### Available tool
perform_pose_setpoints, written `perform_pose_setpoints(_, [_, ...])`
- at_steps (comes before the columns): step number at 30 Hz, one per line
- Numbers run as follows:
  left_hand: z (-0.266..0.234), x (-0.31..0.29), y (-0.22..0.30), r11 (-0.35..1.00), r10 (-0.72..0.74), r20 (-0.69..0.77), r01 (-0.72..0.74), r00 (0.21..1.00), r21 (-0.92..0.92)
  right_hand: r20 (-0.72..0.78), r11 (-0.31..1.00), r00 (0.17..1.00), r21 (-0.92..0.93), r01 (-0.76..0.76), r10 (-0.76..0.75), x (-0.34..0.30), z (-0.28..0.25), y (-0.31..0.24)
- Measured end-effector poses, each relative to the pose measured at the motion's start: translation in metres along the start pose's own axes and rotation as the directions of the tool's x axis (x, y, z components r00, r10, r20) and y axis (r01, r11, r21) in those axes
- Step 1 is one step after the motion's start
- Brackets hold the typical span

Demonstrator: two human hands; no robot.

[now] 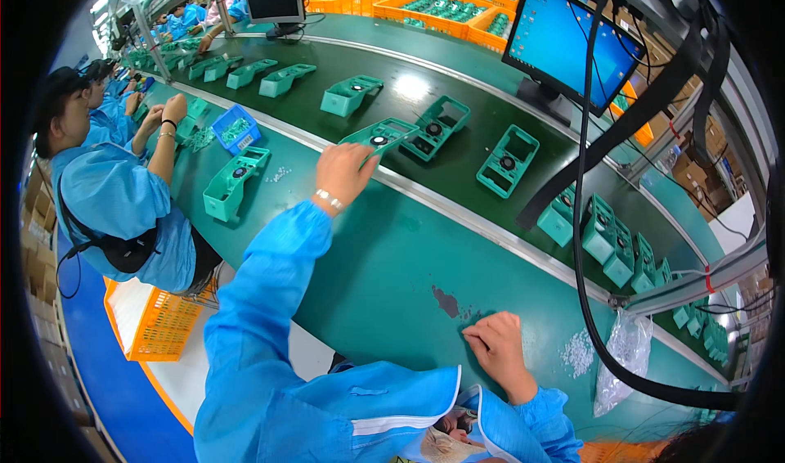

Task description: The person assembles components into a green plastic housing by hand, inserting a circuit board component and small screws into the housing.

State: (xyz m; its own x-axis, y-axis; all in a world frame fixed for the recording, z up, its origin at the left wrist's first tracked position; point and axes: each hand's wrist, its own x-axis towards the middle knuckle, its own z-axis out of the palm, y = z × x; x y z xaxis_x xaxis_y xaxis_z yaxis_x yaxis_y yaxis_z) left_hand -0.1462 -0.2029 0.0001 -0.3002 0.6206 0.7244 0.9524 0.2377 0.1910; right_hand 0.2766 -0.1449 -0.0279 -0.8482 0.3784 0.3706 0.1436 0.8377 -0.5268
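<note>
My left hand (343,173) reaches over the metal rail and is closed on the near end of a green plastic housing (382,138) with a round black-and-white part in it. That housing is over the dark belt and overlaps another green housing (441,128) in this view. My right hand (497,348) rests by the near side of the green bench, fingers curled in; whether anything is inside them is hidden. Beside it lie a dark patch (446,301) on the bench and a scatter of small clear pieces (578,353).
More green housings (352,95) line the belt. A clear plastic bag (623,365) and a hanging black cable (579,242) are at the right. Left stand a blue bin (235,129), a housing (235,185) and a co-worker (123,185) in blue. A monitor (572,46) stands behind the belt.
</note>
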Motion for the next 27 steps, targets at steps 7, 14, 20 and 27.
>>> perform_pose_setpoints(7, [0.102, 0.059, -0.041, 0.956, -0.113, 0.082, 0.086, 0.990, 0.280, -0.010, 1.000, 1.000, -0.001, 0.008, -0.008, 0.000, 0.004, -0.003])
perform_pose_setpoints(14, [0.127, 0.093, -0.039, 0.984, -0.067, -0.069, 0.077, 0.995, 0.159, -0.018, 0.999, 1.000, -0.023, -0.026, 0.026, -0.004, 0.006, 0.001])
perform_pose_setpoints(20, [0.096, 0.088, -0.123, 0.832, -0.264, -0.034, 0.246, 0.964, 0.497, -0.030, 1.000, 0.999, -0.030, -0.011, 0.010, 0.004, 0.008, -0.002])
perform_pose_setpoints(27, [0.065, 0.051, -0.134, 0.868, -0.046, 0.047, 0.017, 0.998, 0.496, -0.051, 1.000, 0.999, -0.029, 0.011, -0.012, 0.008, 0.014, -0.001])
